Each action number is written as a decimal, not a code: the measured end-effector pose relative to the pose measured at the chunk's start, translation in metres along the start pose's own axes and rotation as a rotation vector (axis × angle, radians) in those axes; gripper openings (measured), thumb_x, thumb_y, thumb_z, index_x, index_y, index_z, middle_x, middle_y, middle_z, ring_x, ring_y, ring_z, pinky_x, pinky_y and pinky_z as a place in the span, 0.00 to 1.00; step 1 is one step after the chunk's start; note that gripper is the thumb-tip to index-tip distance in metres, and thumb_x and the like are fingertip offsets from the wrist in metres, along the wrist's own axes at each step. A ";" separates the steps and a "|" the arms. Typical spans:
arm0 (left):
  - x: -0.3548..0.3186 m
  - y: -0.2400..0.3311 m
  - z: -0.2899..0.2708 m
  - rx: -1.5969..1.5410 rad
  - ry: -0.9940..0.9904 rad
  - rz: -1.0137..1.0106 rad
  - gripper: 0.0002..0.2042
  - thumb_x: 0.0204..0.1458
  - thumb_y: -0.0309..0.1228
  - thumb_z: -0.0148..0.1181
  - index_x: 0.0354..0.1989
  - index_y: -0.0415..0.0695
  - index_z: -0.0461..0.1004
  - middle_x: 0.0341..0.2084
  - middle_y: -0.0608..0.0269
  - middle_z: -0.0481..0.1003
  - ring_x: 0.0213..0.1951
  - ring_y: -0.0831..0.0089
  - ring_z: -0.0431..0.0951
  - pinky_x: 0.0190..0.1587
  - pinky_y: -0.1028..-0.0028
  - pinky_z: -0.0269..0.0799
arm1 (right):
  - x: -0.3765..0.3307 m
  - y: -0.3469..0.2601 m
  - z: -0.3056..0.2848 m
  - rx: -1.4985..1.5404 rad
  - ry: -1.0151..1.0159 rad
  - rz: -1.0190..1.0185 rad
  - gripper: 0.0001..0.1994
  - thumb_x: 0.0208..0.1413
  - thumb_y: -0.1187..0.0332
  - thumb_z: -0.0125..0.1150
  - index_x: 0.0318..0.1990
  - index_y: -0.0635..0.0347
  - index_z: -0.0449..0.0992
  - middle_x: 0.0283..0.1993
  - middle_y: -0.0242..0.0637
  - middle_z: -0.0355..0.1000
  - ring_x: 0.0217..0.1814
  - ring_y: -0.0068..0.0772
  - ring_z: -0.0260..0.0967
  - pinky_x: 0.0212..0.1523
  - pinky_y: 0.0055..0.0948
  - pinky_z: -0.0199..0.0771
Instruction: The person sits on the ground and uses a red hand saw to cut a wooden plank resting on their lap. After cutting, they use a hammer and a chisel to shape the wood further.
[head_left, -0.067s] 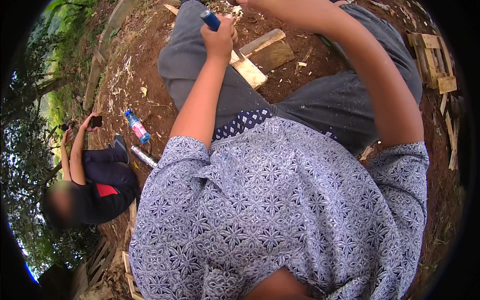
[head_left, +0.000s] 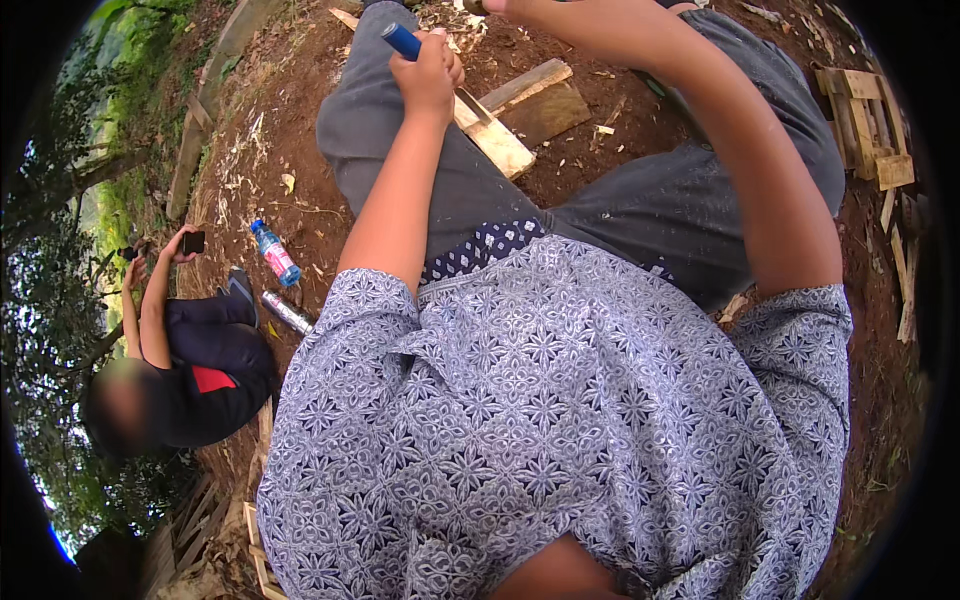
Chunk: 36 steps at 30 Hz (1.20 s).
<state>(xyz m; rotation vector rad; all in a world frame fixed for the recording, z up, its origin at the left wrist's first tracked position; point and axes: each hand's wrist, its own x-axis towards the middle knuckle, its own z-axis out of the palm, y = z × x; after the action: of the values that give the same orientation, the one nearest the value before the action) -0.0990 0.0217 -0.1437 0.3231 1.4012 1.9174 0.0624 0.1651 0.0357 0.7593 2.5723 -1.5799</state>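
Note:
My left hand (head_left: 430,78) is closed round the blue handle (head_left: 402,41) of a tool, whose rounded end sticks out on the left. The working end of this tool is hidden, so I cannot tell its exact kind. Just beside that hand a pale strip of wood (head_left: 497,143) lies across my left thigh. My right hand (head_left: 522,8) is at the top edge, mostly cut off by the picture's rim. Its fingers do not show clearly, nor does anything they may hold. Between my legs lie a flat board (head_left: 545,112) and a narrower wood piece (head_left: 524,85).
On the brown soil to the left are a plastic bottle (head_left: 274,252) with a blue cap and a silver cylinder (head_left: 287,312). Farther left another person (head_left: 205,350) sits holding a dark phone (head_left: 193,242). A wooden pallet-like frame (head_left: 862,110) stands far right. Wood shavings litter the ground.
My left hand has shifted slightly left with the blue-handled tool. My right hand has moved a little to the right along the top edge.

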 end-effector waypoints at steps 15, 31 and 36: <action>-0.023 0.009 0.022 0.203 -0.248 0.144 0.18 0.62 0.25 0.56 0.19 0.47 0.60 0.11 0.70 0.59 0.12 0.79 0.58 0.16 0.75 0.53 | -0.004 0.060 0.008 0.379 0.064 0.000 0.20 0.70 0.50 0.56 0.39 0.59 0.81 0.28 0.23 0.70 0.32 0.16 0.63 0.36 0.26 0.68; -0.026 -0.013 0.016 0.437 -0.261 0.261 0.19 0.61 0.27 0.62 0.17 0.45 0.62 0.13 0.73 0.65 0.18 0.83 0.62 0.21 0.76 0.57 | -0.020 0.035 -0.003 0.259 0.001 0.113 0.20 0.70 0.51 0.56 0.49 0.61 0.81 0.39 0.27 0.76 0.40 0.19 0.69 0.43 0.27 0.72; -0.030 -0.014 0.014 0.459 -0.274 0.281 0.20 0.60 0.28 0.64 0.17 0.45 0.62 0.14 0.75 0.65 0.20 0.84 0.62 0.23 0.75 0.58 | -0.025 0.031 -0.003 0.325 -0.010 -0.010 0.21 0.70 0.52 0.56 0.56 0.62 0.78 0.47 0.31 0.78 0.43 0.21 0.71 0.46 0.26 0.73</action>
<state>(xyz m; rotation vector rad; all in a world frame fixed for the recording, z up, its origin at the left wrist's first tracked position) -0.0644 0.0139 -0.1443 1.0094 1.6599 1.6592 0.0983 0.1692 0.0179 0.7544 2.3432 -2.0276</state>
